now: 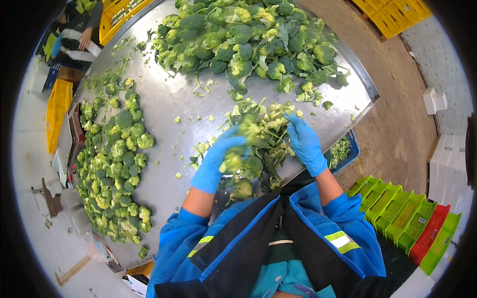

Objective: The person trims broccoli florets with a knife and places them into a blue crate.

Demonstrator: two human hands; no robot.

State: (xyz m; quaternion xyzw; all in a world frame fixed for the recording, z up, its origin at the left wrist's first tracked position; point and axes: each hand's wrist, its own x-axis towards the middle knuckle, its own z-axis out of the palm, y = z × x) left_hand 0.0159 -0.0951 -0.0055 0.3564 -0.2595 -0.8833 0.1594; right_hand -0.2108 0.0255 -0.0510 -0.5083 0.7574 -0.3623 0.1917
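Observation:
My left hand [220,154], in a blue glove, has its fingers around a broccoli piece [249,128] that is blurred by motion. Just right of it, my right hand [303,143], also gloved in blue, is held with its fingers bent. A thin dark thing shows at its fingertips, too small to name; whatever lies in the palm is hidden. Between and below the hands lies a heap of cut broccoli stems and leaves [274,119]. More broccoli heads [244,188] rest close to my body at the edge of the steel table [167,97].
A large pile of broccoli [238,41] covers the table's far side. Trimmed florets [119,156] are massed on the left. A blue crate [353,147] with scraps stands below the right edge, near green crates [391,212] and a red crate [430,232]. Another person's hand [85,38] shows upper left.

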